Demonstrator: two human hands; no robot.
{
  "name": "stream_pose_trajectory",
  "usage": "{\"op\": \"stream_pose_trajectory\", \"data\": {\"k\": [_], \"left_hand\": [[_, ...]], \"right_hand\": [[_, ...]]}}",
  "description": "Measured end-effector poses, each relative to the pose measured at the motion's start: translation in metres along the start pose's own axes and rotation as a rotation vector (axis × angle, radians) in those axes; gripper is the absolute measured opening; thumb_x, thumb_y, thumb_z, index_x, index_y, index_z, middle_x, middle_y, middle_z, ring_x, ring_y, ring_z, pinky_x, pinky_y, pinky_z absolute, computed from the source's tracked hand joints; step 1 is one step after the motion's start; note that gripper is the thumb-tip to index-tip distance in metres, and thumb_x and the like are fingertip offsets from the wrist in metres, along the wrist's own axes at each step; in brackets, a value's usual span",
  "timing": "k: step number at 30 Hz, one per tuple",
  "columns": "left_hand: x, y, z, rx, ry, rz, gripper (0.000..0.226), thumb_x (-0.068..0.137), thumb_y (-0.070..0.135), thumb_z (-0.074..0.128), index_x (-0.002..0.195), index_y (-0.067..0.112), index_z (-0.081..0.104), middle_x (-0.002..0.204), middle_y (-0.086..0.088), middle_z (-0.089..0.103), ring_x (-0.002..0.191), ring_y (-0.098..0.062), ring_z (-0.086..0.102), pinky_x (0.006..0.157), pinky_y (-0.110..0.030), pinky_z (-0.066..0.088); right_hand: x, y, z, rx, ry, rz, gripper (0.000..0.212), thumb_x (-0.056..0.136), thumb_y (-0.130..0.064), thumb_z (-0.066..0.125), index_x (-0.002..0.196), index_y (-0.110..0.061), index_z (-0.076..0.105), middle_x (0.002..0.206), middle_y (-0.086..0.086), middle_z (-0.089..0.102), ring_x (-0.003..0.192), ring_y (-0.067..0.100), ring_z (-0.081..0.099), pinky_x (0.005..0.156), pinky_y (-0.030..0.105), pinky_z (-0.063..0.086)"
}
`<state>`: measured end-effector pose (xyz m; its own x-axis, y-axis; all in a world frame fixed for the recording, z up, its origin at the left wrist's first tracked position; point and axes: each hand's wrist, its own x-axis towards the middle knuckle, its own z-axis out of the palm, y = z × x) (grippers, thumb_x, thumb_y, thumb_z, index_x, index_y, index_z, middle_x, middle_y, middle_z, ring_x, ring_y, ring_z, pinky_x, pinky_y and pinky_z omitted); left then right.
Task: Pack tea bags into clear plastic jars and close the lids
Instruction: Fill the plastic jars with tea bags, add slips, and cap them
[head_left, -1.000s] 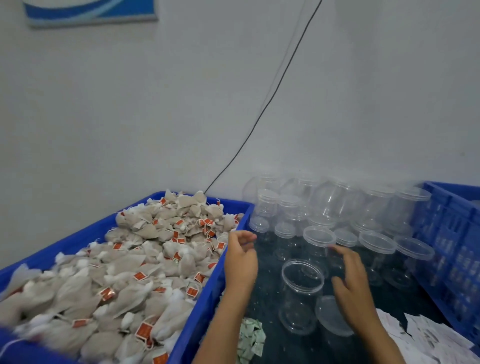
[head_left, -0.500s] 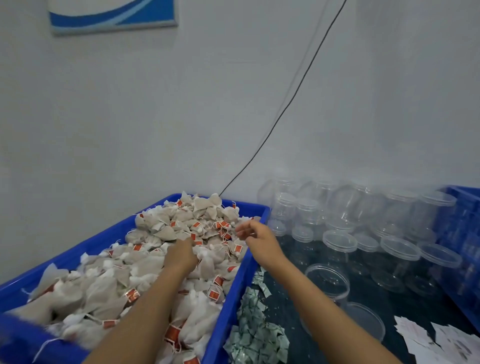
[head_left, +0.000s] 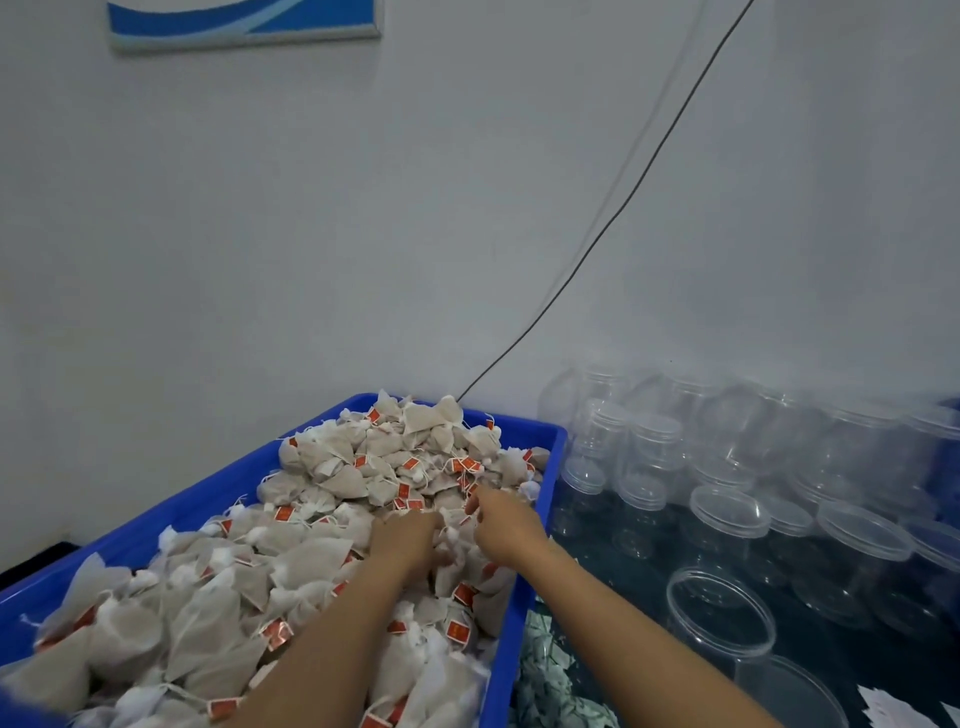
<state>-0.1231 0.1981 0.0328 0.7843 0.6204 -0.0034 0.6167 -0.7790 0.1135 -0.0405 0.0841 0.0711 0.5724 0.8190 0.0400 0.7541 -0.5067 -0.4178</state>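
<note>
A heap of tea bags (head_left: 343, 478) with red tags fills the blue tray (head_left: 551, 457) on the left. Both hands are in the heap near the tray's right wall. My left hand (head_left: 405, 540) digs into the bags, its curled fingers buried among them. Just right of it, my right hand (head_left: 506, 525) pinches bags with bent fingers. An open clear jar (head_left: 719, 618) stands on the dark table to the right of the tray. The jar's loose lid (head_left: 789, 691) lies in front of it.
Several lidded empty jars (head_left: 727, 519) crowd the table behind the open one, up to the wall. A pile of small green-white packets (head_left: 545, 675) lies beside the tray. White paper slips (head_left: 893, 701) sit at the bottom right. A black cable (head_left: 597, 244) runs down the wall.
My right hand has moved left from the jars over the tray's wall into the tea bags. My left hand has pushed deeper into the heap. The camera has turned left.
</note>
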Motion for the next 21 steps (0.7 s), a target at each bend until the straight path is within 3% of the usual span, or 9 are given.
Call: {"op": "stream_pose_trajectory", "data": {"k": [4,6,9,10,12,16,18,21], "left_hand": [[-0.004,0.001,-0.003,-0.004,0.136,0.02,0.027,0.09,0.037,0.062,0.113,0.025,0.061,0.116,0.002,0.065,0.107,-0.019,0.06,0.088,-0.03,0.043],[-0.006,0.0,-0.007,-0.046,0.212,-0.007,0.021,0.092,0.029,0.059,0.112,0.025,0.062,0.113,0.002,0.066,0.104,-0.018,0.061,0.085,-0.029,0.046],[-0.008,-0.002,-0.024,-0.153,0.338,-0.085,0.02,0.093,0.026,0.06,0.112,0.027,0.064,0.106,0.002,0.068,0.097,-0.018,0.063,0.078,-0.029,0.05],[-0.008,-0.003,-0.031,-0.182,0.374,-0.113,0.018,0.092,0.026,0.062,0.11,0.027,0.065,0.105,0.002,0.068,0.094,-0.018,0.063,0.074,-0.028,0.049],[-0.01,-0.003,-0.044,-0.214,0.437,-0.167,0.018,0.091,0.025,0.064,0.109,0.026,0.065,0.107,0.001,0.066,0.092,-0.018,0.063,0.07,-0.028,0.047],[-0.017,-0.006,-0.053,-0.312,0.537,-0.196,0.024,0.094,0.029,0.061,0.116,0.019,0.059,0.109,-0.002,0.064,0.095,-0.02,0.062,0.07,-0.027,0.044],[-0.018,-0.007,-0.054,-0.427,0.535,-0.198,0.017,0.095,0.031,0.059,0.103,0.016,0.054,0.097,-0.001,0.06,0.086,-0.018,0.059,0.066,-0.025,0.04],[-0.015,-0.005,-0.054,-0.784,0.505,-0.239,0.021,0.093,0.022,0.057,0.078,0.016,0.044,0.077,-0.001,0.048,0.067,-0.013,0.044,0.059,-0.026,0.037]], "right_hand": [[0.005,-0.002,0.003,-0.374,-0.106,-0.06,0.025,0.091,-0.012,0.053,0.116,-0.013,0.056,0.114,0.008,0.063,0.098,0.024,0.06,0.078,0.034,0.046],[0.005,-0.005,0.003,-0.491,-0.159,-0.074,0.022,0.094,-0.026,0.052,0.11,-0.013,0.058,0.112,0.007,0.064,0.097,0.023,0.06,0.08,0.034,0.044],[0.004,-0.007,0.002,-0.675,-0.338,-0.045,0.041,0.091,-0.056,0.05,0.094,-0.015,0.055,0.096,0.004,0.06,0.088,0.022,0.056,0.085,0.037,0.038],[0.003,-0.008,0.001,-0.77,-0.399,-0.054,0.043,0.091,-0.056,0.05,0.097,-0.014,0.055,0.097,0.005,0.06,0.089,0.023,0.056,0.086,0.038,0.037],[0.003,-0.011,0.002,-0.869,-0.483,-0.084,0.045,0.094,-0.048,0.051,0.12,-0.012,0.052,0.118,0.007,0.059,0.106,0.028,0.056,0.091,0.04,0.037],[0.002,-0.019,0.002,-0.736,-0.627,-0.128,0.055,0.088,-0.035,0.064,0.135,-0.01,0.048,0.133,0.009,0.052,0.113,0.03,0.053,0.097,0.044,0.043],[0.001,-0.019,0.001,-0.721,-0.637,-0.156,0.056,0.085,-0.029,0.07,0.134,-0.01,0.051,0.132,0.01,0.053,0.114,0.031,0.055,0.096,0.044,0.048],[0.0,-0.015,0.002,-0.616,-0.575,-0.17,0.048,0.083,-0.02,0.071,0.128,-0.01,0.057,0.126,0.011,0.058,0.11,0.031,0.059,0.09,0.04,0.051]]}}
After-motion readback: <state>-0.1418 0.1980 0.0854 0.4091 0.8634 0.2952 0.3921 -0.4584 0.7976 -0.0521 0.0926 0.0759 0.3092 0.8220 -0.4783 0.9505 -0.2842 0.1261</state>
